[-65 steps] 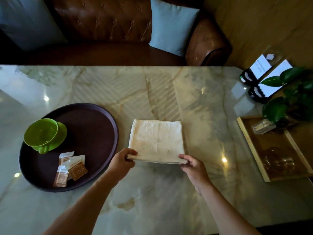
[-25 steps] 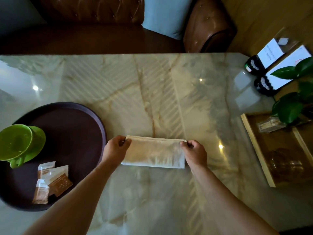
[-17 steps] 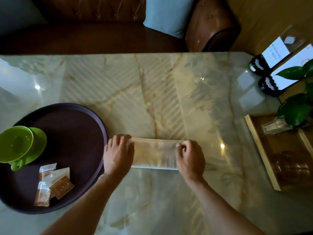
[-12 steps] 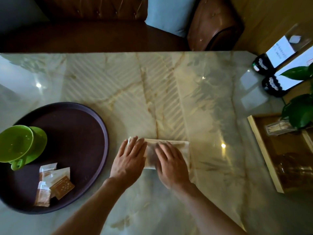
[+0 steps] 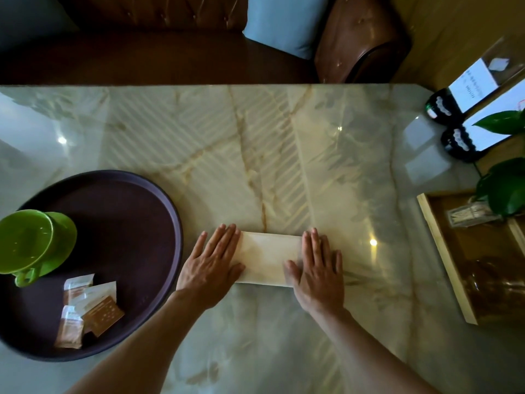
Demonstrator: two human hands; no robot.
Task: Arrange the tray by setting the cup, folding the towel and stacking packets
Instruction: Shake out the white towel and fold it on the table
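Note:
A cream towel [image 5: 267, 257], folded into a narrow strip, lies flat on the marble table [image 5: 284, 155] just right of the tray. My left hand [image 5: 211, 261] rests flat on its left end and my right hand [image 5: 316, 268] lies flat on its right end, fingers spread, holding nothing. The round dark tray [image 5: 136, 223] sits at the left. On it a green cup on its green saucer [image 5: 31, 245] stands at the left edge, and several small brown and white packets [image 5: 88, 311] lie overlapping near the front.
A wooden tray [image 5: 443, 257] with glassware stands at the right table edge, under a green plant [image 5: 505, 191]. Two dark stands with white cards [image 5: 454, 123] are at the back right. A brown leather sofa [image 5: 360, 41] with a blue cushion runs behind the table.
The towel was folded from a square into a narrow strip. My hands then pressed together at its middle and have now slid apart to its two ends, palms flat.

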